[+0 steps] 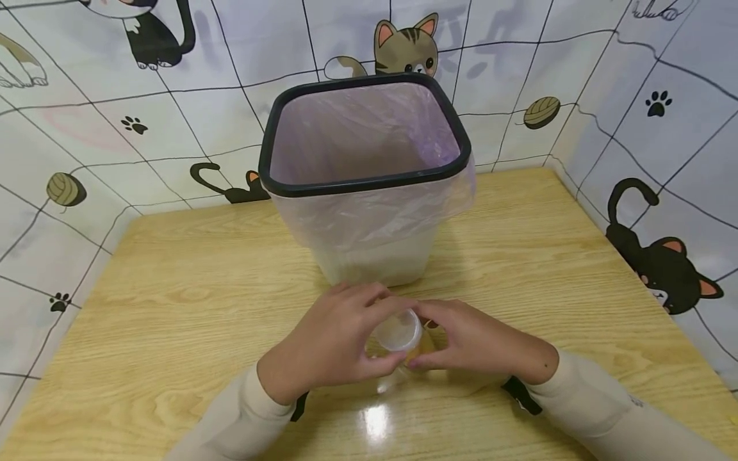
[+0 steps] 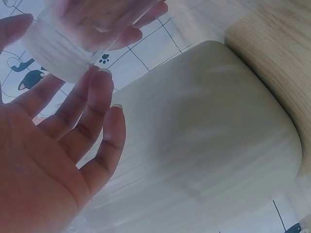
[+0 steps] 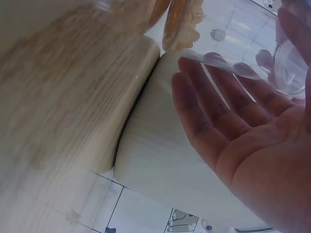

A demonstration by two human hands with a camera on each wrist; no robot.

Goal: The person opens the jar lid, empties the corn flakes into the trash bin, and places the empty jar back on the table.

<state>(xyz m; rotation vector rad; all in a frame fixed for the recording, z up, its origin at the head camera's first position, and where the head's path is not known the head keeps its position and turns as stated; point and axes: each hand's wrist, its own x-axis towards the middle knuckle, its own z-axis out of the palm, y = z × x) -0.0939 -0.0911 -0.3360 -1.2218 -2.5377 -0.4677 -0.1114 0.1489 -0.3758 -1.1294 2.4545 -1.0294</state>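
Note:
A clear plastic jar [image 1: 399, 331] stands upright on the table between the two hands, its round top facing up. My left hand [image 1: 334, 342] curls around the jar's top from the left, thumb at the near side. From the right, my right hand [image 1: 478, 336] grips the same jar, thumb in front and fingers behind. In the left wrist view, fingertips meet the rim band of the clear jar [image 2: 58, 51]. Pale tan, lumpy stuff [image 3: 187, 29] shows at the jar's bottom in the right wrist view.
Just behind the hands stands a white bin [image 1: 375, 262] with a black rim [image 1: 363, 186] and a thin purple bag liner [image 1: 426, 128] folded over it. The wood-grain table [image 1: 190, 320] is bounded by cat-patterned walls [image 1: 219, 57] at the back and sides.

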